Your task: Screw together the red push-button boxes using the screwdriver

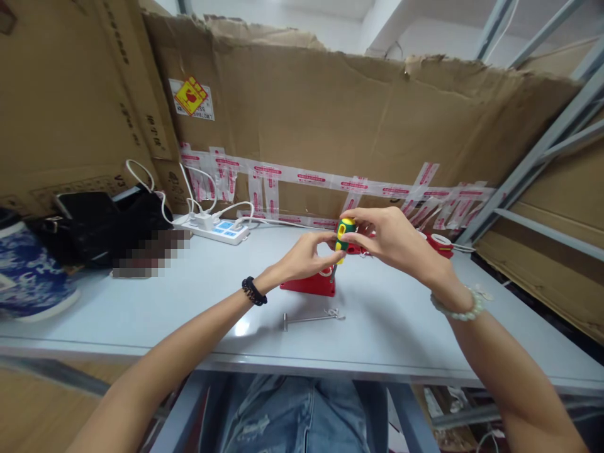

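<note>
My right hand (389, 239) is closed round the top of a green and yellow screwdriver (344, 233), held upright with its tip down on a red block (309, 283) on the white table (189, 308). My left hand (306, 255) pinches the screwdriver's lower handle, just above the red block. A black band is on my left wrist and a bead bracelet on my right. A long metal bolt with a wing nut (311, 318) lies on the table in front of the block.
A white power strip (214, 228) with plugged cables sits at the back left beside a black bag (99, 226) and a blue patterned thing (28, 277). A red tape dispenser (441, 244) lies behind my right wrist. Taped cardboard walls the back; metal shelving stands right.
</note>
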`<state>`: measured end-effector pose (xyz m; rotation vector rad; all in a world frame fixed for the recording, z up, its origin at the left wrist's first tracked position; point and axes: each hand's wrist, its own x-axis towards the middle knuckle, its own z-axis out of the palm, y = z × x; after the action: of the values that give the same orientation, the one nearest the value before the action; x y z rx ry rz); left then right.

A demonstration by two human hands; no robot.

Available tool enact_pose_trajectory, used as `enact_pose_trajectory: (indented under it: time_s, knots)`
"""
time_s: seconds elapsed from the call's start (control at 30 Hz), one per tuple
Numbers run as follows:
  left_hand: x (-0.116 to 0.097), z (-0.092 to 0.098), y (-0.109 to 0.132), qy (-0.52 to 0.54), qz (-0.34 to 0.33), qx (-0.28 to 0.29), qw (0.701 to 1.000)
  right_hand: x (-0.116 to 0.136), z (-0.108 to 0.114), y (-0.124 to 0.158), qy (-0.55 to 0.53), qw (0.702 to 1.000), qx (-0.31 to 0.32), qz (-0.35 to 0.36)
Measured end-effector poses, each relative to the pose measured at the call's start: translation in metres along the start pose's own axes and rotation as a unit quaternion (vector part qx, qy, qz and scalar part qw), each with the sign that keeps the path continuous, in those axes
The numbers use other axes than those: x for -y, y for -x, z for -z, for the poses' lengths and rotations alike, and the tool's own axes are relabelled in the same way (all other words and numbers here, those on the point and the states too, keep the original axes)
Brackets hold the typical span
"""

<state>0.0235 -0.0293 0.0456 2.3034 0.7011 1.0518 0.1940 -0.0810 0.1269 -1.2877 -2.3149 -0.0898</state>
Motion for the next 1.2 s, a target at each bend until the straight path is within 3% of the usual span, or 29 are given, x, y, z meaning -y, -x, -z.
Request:
enact_pose_trajectory:
  time_s: [0.17,0.27,0.33,0.43,0.53,0.67,0.8,1.0,1.1,1.2]
  knots:
    - [0.000,-0.014,0.000,0.005,0.000,-0.067,0.998,0.007,-0.005,-0.004,0.105,0.994,-0.026,-0.003]
    - [0.004,-0.016,-0.002,0.000,-0.001,-0.073,0.997,0.008,-0.010,-0.006,0.121,0.992,-0.031,-0.009]
    - [0.009,-0.011,-0.001,-0.039,-0.016,-0.038,0.998,0.006,-0.012,-0.008,0.120,0.992,-0.030,-0.003]
    - [0.028,-0.001,0.004,-0.129,-0.040,0.065,0.989,0.001,-0.013,-0.011,0.079,0.996,-0.017,0.027]
    - [0.053,0.006,0.010,-0.167,-0.002,0.159,0.973,-0.005,-0.012,-0.012,-0.004,0.999,0.009,0.040]
    - [0.073,0.006,0.013,-0.128,-0.015,0.179,0.975,-0.010,-0.001,-0.007,-0.056,0.994,0.081,0.041]
    - [0.076,0.005,0.013,-0.100,-0.036,0.172,0.979,-0.012,0.009,-0.004,-0.073,0.982,0.165,0.064]
    - [0.080,0.004,0.013,-0.102,-0.043,0.155,0.982,0.000,-0.012,-0.017,0.084,0.993,0.078,0.016]
    - [0.081,0.002,0.012,-0.105,-0.044,0.150,0.982,0.011,-0.030,-0.024,0.207,0.978,0.009,-0.034]
    - [0.082,0.001,0.012,-0.105,-0.043,0.143,0.983,0.018,-0.043,-0.025,0.261,0.957,-0.072,-0.105]
